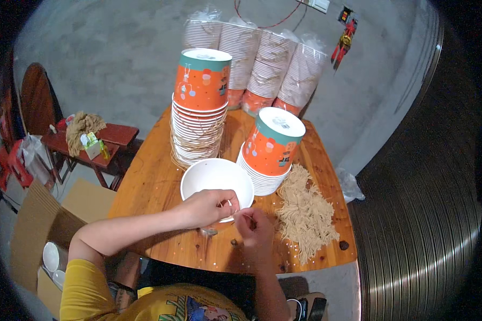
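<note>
Bowl [215,179], white paper, sits mid-table; left hand [206,207] pinches its rim at 5 o'clock, right hand [254,227] fingers pinch a thin string, string pile [305,211] at 3 o'clock.

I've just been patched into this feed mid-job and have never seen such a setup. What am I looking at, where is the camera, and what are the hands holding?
There is no machine here: a person works with two bare hands. The single picture comes from a wide fisheye camera on the person's head, looking down, so straight edges bend near the rim.

The left hand grips the rim of an open white paper bowl. The right hand pinches a thin string at that rim.

On the wooden table stand two stacks of upside-down orange bowls, a tall stack and a shorter stack. A pile of tan strings lies on the right. Behind them lean wrapped sleeves of bowls.
</note>
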Demonstrator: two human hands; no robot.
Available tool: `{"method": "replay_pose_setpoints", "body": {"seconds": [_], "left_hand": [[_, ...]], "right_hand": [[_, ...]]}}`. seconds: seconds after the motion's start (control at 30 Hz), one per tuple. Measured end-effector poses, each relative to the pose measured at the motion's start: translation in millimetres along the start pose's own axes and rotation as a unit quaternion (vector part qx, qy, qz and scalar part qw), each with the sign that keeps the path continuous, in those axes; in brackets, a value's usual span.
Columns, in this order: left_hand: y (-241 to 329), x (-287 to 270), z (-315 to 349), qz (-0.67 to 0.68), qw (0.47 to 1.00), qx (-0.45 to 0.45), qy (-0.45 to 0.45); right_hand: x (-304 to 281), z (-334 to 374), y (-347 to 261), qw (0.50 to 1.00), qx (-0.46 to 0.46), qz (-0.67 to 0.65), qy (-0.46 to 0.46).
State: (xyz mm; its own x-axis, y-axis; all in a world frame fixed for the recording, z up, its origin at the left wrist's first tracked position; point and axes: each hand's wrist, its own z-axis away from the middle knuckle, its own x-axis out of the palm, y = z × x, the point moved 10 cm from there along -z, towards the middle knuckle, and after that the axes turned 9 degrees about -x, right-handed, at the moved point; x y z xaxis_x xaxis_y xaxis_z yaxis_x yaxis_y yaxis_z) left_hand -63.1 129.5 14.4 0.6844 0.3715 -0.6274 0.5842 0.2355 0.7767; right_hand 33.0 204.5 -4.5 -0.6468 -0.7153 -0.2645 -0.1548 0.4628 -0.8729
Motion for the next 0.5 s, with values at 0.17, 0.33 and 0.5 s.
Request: {"method": "replay_pose_setpoints", "body": {"seconds": [0.17, 0.33, 0.5], "left_hand": [[-14.6, 11.5, -4.6, 0.118, 0.982, -0.11, -0.1], [-18.1, 13.4, -8.5, 0.137, 0.978, -0.104, -0.116], [-17.3, 12.9, -10.0, 0.127, 0.979, -0.101, -0.122]], "right_hand": [[1.3, -0.5, 20.5, 0.997, 0.05, -0.049, -0.023], [3.9, -0.6, 17.6, 0.997, 0.068, -0.022, -0.042], [-0.7, -3.1, -0.1, 1.0, -0.004, 0.008, 0.009]]}}
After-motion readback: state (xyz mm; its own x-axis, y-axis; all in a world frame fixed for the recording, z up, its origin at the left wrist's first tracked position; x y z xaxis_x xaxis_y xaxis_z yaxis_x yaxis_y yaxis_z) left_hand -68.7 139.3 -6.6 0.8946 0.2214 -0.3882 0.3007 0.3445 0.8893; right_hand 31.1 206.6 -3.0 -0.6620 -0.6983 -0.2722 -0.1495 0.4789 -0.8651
